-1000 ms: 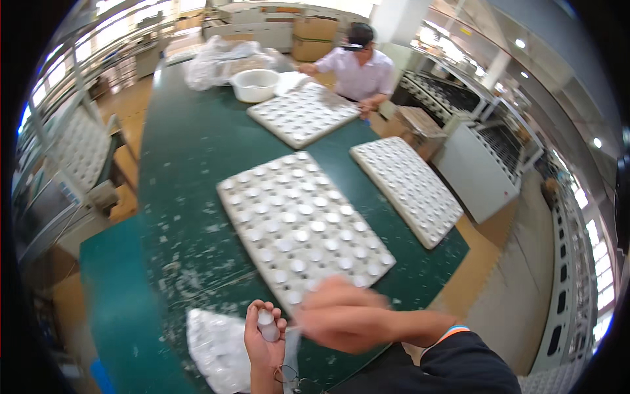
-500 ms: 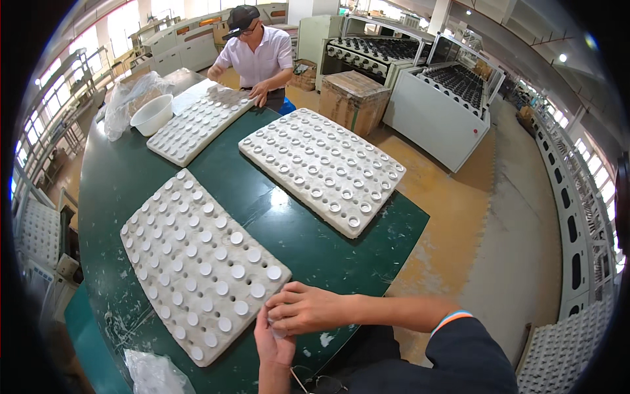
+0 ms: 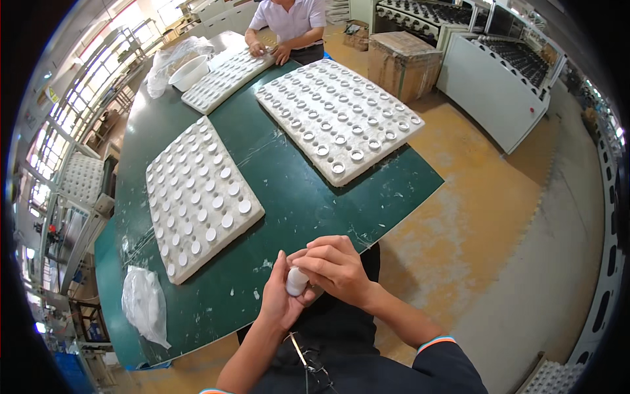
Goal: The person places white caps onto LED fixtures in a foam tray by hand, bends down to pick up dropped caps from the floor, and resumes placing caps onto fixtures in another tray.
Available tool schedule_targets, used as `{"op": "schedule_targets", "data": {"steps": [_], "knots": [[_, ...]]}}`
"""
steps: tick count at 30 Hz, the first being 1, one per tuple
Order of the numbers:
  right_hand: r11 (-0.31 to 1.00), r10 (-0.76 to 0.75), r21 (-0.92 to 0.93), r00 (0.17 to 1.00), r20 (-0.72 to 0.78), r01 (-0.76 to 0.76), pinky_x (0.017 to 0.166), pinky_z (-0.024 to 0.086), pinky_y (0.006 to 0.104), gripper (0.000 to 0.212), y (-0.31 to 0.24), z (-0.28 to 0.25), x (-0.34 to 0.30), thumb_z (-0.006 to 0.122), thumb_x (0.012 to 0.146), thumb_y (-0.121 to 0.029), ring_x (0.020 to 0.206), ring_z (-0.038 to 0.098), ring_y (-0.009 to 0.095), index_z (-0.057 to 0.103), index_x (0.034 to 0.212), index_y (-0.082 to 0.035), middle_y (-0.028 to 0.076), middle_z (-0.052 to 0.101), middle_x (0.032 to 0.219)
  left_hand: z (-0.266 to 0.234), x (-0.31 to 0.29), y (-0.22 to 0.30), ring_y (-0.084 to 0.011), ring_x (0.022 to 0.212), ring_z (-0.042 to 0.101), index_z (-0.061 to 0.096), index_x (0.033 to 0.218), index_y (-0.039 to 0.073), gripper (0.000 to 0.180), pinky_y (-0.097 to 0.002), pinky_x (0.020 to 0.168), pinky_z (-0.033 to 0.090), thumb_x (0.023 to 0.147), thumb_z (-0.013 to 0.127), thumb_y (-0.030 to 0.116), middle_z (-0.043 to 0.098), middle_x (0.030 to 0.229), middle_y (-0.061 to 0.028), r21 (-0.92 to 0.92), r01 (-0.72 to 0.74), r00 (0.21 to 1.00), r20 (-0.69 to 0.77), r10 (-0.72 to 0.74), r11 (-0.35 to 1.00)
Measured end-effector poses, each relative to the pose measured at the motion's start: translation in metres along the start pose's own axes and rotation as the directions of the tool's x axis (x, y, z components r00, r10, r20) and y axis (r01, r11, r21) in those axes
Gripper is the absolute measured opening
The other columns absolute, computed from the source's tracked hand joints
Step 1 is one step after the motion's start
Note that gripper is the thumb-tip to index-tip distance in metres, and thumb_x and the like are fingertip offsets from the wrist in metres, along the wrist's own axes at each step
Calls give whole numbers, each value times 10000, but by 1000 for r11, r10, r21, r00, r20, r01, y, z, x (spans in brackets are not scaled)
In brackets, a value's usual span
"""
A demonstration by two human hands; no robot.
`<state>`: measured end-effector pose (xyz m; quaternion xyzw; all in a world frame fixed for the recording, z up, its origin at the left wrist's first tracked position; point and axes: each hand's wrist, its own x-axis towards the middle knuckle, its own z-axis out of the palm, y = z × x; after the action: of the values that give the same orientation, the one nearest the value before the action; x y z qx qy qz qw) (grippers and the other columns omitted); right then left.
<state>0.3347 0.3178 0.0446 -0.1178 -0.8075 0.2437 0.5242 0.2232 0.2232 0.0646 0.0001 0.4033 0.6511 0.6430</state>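
White round pieces (image 3: 296,282) cupped in the left hand (image 3: 278,299), right hand (image 3: 338,268) curled above (grip unclear), green table (image 3: 289,213) beyond.

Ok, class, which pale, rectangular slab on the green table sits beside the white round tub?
The farthest slab, by the co-worker's hands; the left slab and right slab lie away from that tub.

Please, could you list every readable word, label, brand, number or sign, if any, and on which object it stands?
No text can be read.
Yellow sign at far left: too small to read.
Cardboard box: no legible marking.
White round pieces in the left hand: no lettering visible.
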Motion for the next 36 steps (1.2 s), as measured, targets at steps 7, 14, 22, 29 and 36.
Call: {"op": "schedule_targets", "data": {"steps": [7, 14, 22, 29, 36], "knots": [[978, 126, 138, 969, 213, -157, 897, 390, 377, 328, -16, -56, -6, 711, 745, -114, 1050, 538, 274, 659, 1068, -88, 110, 553, 1192, -6, -6, -26, -126, 609, 561, 538, 904, 77, 299, -213, 430, 425, 966, 439, 352, 564, 765, -44, -21, 55, 998, -4, -55, 998], [693, 113, 445, 695, 710, -567, 835, 477, 295, 322, -45, -126, -27, 633, 813, -25, 1034, 564, 226, 637, 1131, -73, 84, 595, 1123, -28, -78, 19, -94, 589, 498, 581, 1001, -2, 257, -198, 469, 375, 923, 546, 240, 533, 723, -45, 529, 7, 991, 110, -77, 849], [598, 90, 475, 643, 761, -645, 873, 364, 330, 255, -141, -113, -92, 677, 821, -153, 983, 530, 198, 674, 1071, -104, 23, 605, 1130, -71, -149, 30, -154, 860, 630, 606, 1189, 94, 364, -272, 766, 484, 830, 641, 38, 652, 1092, -74, 915, -207, 745, 377, -550, 347], [811, 243, 230, 666, 705, -539, 875, 365, 338, 81, -196, -101, -95, 683, 813, -143, 1039, 557, 197, 679, 891, -124, -24, 641, 926, -95, -143, 14, -215, 728, 609, 597, 1185, 184, 354, -300, 591, 501, 837, 626, 126, 608, 877, -39, 691, -661, 432, 669, -605, 292], [969, 212, 23, 875, 435, -246, 793, 394, 336, 127, -188, -95, -56, 669, 786, -51, 962, 587, 225, 607, 883, -106, 24, 596, 886, -77, -142, 15, -189, 640, 610, 678, 901, 80, 234, -277, 539, 484, 684, 714, -1, 598, 759, -69, 583, -799, 567, 812, -137, 147]]}}
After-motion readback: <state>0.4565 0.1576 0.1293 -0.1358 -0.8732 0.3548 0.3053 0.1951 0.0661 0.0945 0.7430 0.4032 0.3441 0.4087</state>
